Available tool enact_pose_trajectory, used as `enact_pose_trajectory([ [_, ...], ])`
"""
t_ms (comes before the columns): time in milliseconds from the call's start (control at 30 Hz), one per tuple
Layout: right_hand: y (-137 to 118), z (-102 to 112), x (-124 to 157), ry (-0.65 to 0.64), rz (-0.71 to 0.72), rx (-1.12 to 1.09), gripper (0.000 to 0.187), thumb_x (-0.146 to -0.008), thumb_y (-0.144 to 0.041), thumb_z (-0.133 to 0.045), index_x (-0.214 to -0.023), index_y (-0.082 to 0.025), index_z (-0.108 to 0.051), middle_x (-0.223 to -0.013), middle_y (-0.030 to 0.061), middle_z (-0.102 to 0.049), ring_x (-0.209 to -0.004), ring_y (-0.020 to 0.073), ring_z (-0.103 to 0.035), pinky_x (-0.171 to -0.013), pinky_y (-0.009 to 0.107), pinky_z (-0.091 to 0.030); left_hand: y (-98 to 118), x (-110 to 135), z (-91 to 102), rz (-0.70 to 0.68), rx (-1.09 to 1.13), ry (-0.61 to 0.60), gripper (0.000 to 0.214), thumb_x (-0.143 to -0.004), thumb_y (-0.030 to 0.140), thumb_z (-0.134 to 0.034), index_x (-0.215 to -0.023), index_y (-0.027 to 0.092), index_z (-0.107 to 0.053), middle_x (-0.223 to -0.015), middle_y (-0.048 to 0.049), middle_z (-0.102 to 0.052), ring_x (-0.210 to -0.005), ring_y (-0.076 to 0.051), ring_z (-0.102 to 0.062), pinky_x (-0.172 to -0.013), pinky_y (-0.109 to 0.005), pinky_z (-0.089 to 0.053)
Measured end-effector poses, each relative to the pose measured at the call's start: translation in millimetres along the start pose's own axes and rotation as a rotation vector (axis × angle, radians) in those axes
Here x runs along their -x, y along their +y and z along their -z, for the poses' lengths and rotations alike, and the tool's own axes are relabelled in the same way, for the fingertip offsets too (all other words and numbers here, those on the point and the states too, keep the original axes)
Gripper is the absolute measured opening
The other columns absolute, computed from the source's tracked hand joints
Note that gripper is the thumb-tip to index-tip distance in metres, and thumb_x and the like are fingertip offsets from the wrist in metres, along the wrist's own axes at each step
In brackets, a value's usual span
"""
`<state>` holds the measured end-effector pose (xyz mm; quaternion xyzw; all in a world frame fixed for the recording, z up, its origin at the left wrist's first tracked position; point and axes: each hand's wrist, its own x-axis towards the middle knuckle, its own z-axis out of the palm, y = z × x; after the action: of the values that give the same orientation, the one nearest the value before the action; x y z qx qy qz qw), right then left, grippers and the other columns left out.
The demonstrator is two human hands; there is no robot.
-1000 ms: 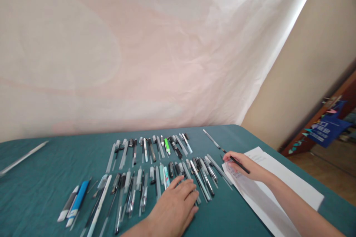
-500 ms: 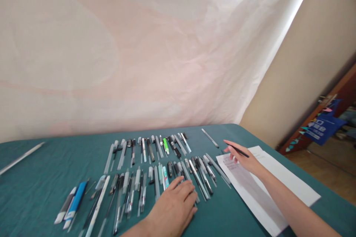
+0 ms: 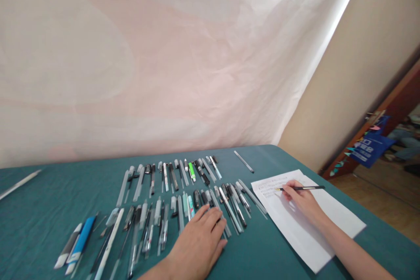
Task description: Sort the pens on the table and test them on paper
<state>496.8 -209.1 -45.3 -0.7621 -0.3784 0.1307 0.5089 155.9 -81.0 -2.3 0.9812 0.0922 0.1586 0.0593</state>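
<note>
My right hand (image 3: 302, 201) pinches a slim, smooth black pen (image 3: 310, 188), its narrow tip at the lines of writing on flat white paper (image 3: 295, 236). My left hand (image 3: 198, 243) lies palm down, fingers loosely spread, over the near row of slender, clear-plastic pens (image 3: 231, 209) on matte green cloth (image 3: 256, 253).

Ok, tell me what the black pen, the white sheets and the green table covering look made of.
Black pen: probably plastic, smooth dark barrel; the pale strip along it could be gloss or print.
White sheets: apparently paper, matte, thin and flat, one bearing rows of marks.
Green table covering: likely fabric, matte, with soft creases at left.
</note>
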Motion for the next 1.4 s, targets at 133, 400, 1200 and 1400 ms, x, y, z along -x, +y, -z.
enact_pose_trajectory([
  [133, 4.6, -1.4, 2.5, 0.066, 0.049, 0.124, 0.025, -0.074, -0.039, -0.05, -0.058, -0.02, -0.048, -0.048, -0.0021, -0.05, -0.047, 0.013, -0.045, -0.048, 0.025, -0.037, 1.2, -0.9, -0.6, 0.004, -0.002, -0.002, 0.031, -0.086, 0.031, -0.041, -0.113, 0.02, -0.051, -0.118, -0.0059, -0.054, -0.113, -0.021, -0.045, -0.102, -0.039, -0.029],
  [400, 7.7, -2.2, 0.5, 0.077, 0.089, 0.224, 0.026, -0.077, -0.039, -0.046, -0.06, -0.02, -0.047, -0.049, -0.0038, -0.046, -0.047, 0.0132, -0.044, -0.048, 0.025, -0.035, 0.9, -2.1, -0.3, 0.011, 0.003, -0.044, 0.03, -0.086, 0.031, -0.039, -0.113, 0.022, -0.052, -0.119, -0.0047, -0.054, -0.113, -0.021, -0.046, -0.101, -0.04, -0.028],
  [1200, 10.2, 0.8, -0.9, 0.071, 0.149, 0.348, 0.024, -0.077, -0.037, -0.042, -0.06, -0.021, -0.045, -0.052, -0.0034, -0.046, -0.052, 0.0146, -0.045, -0.052, 0.027, -0.035, 2.3, -3.2, 2.2, 0.014, -0.004, -0.035, 0.03, -0.086, 0.032, -0.04, -0.112, 0.022, -0.052, -0.118, -0.0051, -0.054, -0.113, -0.021, -0.045, -0.101, -0.04, -0.03],
  [1400, 8.6, 0.8, -0.8, 0.084, 0.16, 0.35, 0.023, -0.077, -0.037, -0.044, -0.061, -0.02, -0.045, -0.055, -0.003, -0.047, -0.055, 0.0145, -0.045, -0.054, 0.027, -0.035, 2.9, -3.6, 3.4, 0.023, 0.003, -0.055, 0.031, -0.086, 0.031, -0.04, -0.112, 0.022, -0.052, -0.119, -0.0053, -0.054, -0.114, -0.022, -0.045, -0.101, -0.04, -0.029],
])
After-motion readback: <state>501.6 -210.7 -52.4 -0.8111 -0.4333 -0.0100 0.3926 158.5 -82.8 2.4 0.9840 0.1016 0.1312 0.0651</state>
